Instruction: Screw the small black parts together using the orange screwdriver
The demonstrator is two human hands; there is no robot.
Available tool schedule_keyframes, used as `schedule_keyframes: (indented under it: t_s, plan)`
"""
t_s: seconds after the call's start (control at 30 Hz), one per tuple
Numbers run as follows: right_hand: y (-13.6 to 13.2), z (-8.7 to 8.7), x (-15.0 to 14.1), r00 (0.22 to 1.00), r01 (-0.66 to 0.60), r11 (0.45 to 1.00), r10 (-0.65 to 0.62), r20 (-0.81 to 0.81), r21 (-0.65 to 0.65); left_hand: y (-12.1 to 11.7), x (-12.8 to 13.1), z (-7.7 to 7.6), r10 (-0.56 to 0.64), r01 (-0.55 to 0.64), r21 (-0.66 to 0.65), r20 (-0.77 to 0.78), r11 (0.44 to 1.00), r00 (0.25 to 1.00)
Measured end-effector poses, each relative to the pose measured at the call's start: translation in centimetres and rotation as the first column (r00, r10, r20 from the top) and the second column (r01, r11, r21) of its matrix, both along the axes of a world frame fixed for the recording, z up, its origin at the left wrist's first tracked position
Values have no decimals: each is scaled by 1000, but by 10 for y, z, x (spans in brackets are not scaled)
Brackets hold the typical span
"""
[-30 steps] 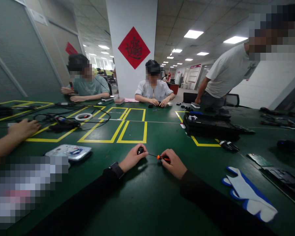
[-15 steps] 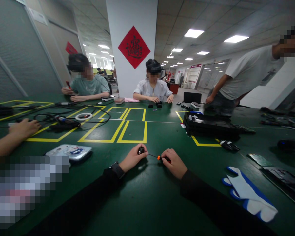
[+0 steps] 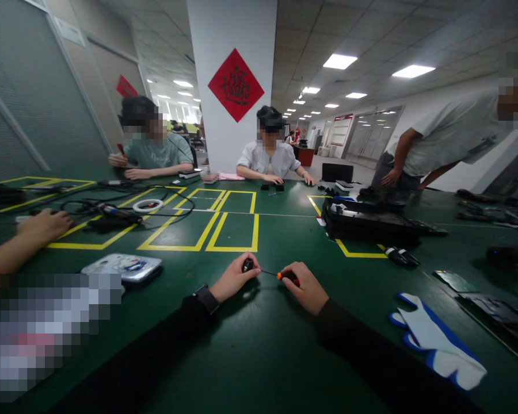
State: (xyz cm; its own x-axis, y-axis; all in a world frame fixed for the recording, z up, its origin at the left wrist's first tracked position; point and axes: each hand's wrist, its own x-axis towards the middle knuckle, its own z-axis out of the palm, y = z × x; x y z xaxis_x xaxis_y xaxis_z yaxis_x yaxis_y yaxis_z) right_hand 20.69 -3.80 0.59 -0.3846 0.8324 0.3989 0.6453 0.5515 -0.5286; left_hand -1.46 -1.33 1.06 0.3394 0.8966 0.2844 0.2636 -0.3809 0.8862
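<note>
My left hand (image 3: 235,279) is closed round a small black part (image 3: 247,264), whose kind I cannot make out. In my right hand (image 3: 305,287) is a screwdriver (image 3: 280,276) with an orange-and-black handle, gripped between thumb and fingers. Its thin shaft points left, and the tip meets or nearly meets the black part near my left thumb; the exact contact is too small to see. Both hands are just above the green tabletop (image 3: 259,356), in the middle of the view.
Left of my arms lie a patterned case (image 3: 127,267) and another person's hand (image 3: 45,227). Black cables (image 3: 107,210) and a white ring (image 3: 147,205) are beyond. A black case (image 3: 366,221) and a white-blue glove (image 3: 440,339) lie right. Two people sit opposite; another leans at right.
My right fingers have shifted on the screwdriver handle, so more of it shows. My left hand stays in place. The person opposite has moved a hand outward, and the person at right has shifted.
</note>
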Motion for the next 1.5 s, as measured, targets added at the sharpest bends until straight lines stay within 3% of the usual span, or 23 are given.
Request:
schedule_keyframes:
  t_s: [1.5]
  plan:
    - [-1, 0, 1, 1000, -20, 1000, 20, -24, 17, 2, -1, -3, 1, -1, -12, 18, 1000, 1000]
